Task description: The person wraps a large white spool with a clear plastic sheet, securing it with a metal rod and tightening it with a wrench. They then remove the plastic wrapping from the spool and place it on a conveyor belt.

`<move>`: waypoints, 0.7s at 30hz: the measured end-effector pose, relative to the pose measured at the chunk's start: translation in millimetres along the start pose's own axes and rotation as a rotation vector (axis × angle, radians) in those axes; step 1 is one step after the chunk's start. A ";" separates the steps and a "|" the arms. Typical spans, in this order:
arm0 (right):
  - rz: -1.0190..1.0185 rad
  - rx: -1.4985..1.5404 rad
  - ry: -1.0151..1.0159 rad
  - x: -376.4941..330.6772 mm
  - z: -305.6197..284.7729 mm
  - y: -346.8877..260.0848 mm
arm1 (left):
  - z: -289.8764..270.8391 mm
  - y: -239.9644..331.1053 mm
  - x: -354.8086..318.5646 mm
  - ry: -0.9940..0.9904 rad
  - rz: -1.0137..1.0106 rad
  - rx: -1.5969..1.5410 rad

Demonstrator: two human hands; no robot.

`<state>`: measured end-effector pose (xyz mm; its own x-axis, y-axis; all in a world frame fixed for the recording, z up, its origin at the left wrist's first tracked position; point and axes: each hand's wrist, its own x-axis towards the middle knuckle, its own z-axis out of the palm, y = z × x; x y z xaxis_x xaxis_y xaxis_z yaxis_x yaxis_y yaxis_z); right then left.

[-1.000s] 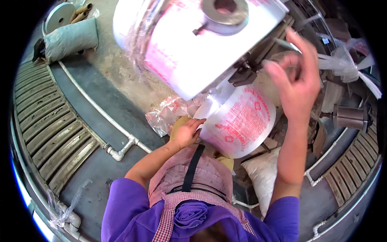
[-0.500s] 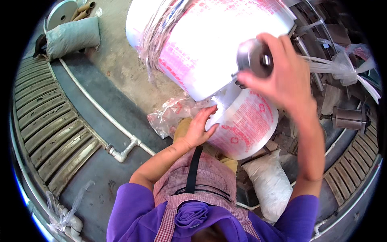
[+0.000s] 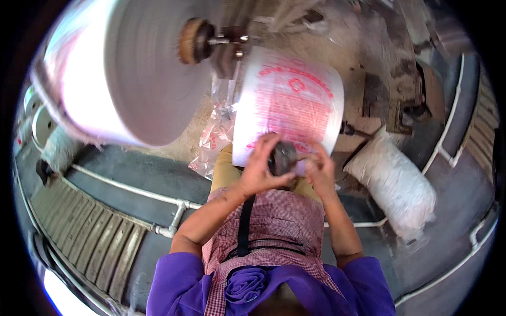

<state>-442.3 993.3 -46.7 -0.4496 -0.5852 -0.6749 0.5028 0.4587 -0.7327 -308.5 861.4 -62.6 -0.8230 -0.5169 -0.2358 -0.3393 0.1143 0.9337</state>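
1. The dark metal collar [image 3: 284,157] is up in front of the person's body, just above the thighs, between the two hands and off any shaft.
2. The left hand [image 3: 258,167] curls around its left side, fingers closed on it.
3. The right hand [image 3: 322,169] is at its right side, fingers bent in; blur hides whether they pinch anything, so I cannot tell.
4. How far along: the collar is loose and in hand; the handling looks unfinished, since it is neither fitted on anything nor set down.
5. Just beyond the hands lies the printed roll [image 3: 289,100], white with red print, film wound on it; a dark rod [image 3: 357,130] shows at its right end.
6. Far left stands the bigger roll [image 3: 158,73], blurred, with a brown ring [image 3: 191,41] at its centre; it looks well filled.
7. Crumpled clear film [image 3: 210,142] hangs between the rolls.
8. Farther out, a white sack [image 3: 398,184] lies right, a greyish sack [image 3: 60,150] left, beyond a white pipe [image 3: 134,188].
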 end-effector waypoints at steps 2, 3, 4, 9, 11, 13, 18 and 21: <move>-0.075 0.144 0.369 11.1 -42.1 23.9 | -0.2 -11.6 22.1 0.031 -0.024 0.103; -0.018 0.174 0.520 18.0 -68.6 40.6 | 0.7 -19.7 32.5 0.035 0.032 0.205; 0.046 0.197 0.581 27.7 -93.6 53.7 | 2.4 -30.3 41.0 0.052 0.069 0.244; 0.203 0.341 0.754 76.8 -172.2 164.0 | 9.8 -64.3 88.0 -0.076 0.358 0.584; 0.275 0.432 0.783 105.7 -190.3 219.8 | 20.2 -68.7 100.2 -0.066 0.415 0.577; 0.367 0.471 0.821 134.9 -204.7 277.8 | 27.2 -70.5 109.7 -0.087 0.464 0.591; 0.389 0.532 0.921 192.8 -199.7 285.4 | 17.4 -85.0 103.5 -0.060 0.407 0.565; 0.343 0.707 0.971 216.1 -200.5 287.4 | 13.9 -89.0 100.3 -0.047 0.390 0.579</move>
<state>-543.0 1132.7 -420.7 -0.4245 0.3666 -0.8279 0.8527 -0.1458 -0.5017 -367.1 811.1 -173.1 -0.9484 -0.3104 0.0641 -0.1924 0.7246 0.6618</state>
